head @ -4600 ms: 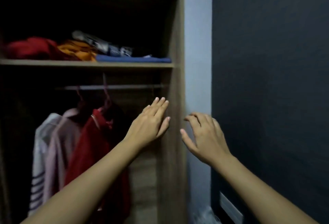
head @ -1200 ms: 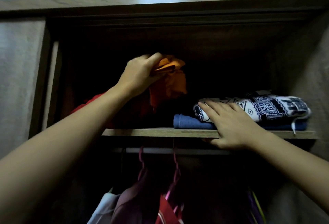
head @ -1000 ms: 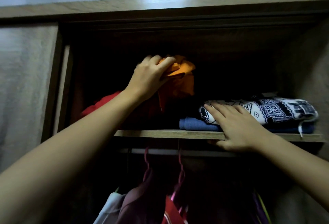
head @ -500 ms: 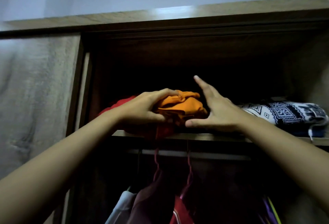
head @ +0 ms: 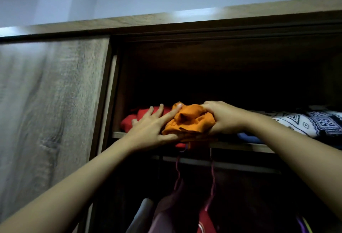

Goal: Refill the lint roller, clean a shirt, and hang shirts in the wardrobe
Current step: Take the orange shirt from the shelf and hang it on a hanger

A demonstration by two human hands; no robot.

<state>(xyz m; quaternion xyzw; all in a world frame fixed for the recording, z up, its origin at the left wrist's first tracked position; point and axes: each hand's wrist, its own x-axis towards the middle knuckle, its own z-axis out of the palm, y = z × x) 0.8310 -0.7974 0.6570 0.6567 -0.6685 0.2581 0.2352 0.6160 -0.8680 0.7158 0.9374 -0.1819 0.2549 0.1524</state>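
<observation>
A crumpled orange shirt (head: 188, 120) lies at the front edge of the wardrobe's upper shelf (head: 246, 146). My right hand (head: 224, 119) grips its right side with curled fingers. My left hand (head: 150, 131) lies against its left side with straight fingers, the index fingertip on top of the cloth and the thumb under its lower edge. A red garment (head: 143, 117) sits behind and under my left hand.
A black-and-white patterned garment (head: 305, 122) lies on a folded blue one (head: 249, 137) at the shelf's right. Below hangs a rail (head: 231, 165) with pink hangers (head: 212, 182) and clothes. The wooden sliding door (head: 50, 112) covers the left side.
My right hand has closed on the orange shirt's right side. My left hand's fingers have straightened and slid to its left side. The camera has swung slightly left.
</observation>
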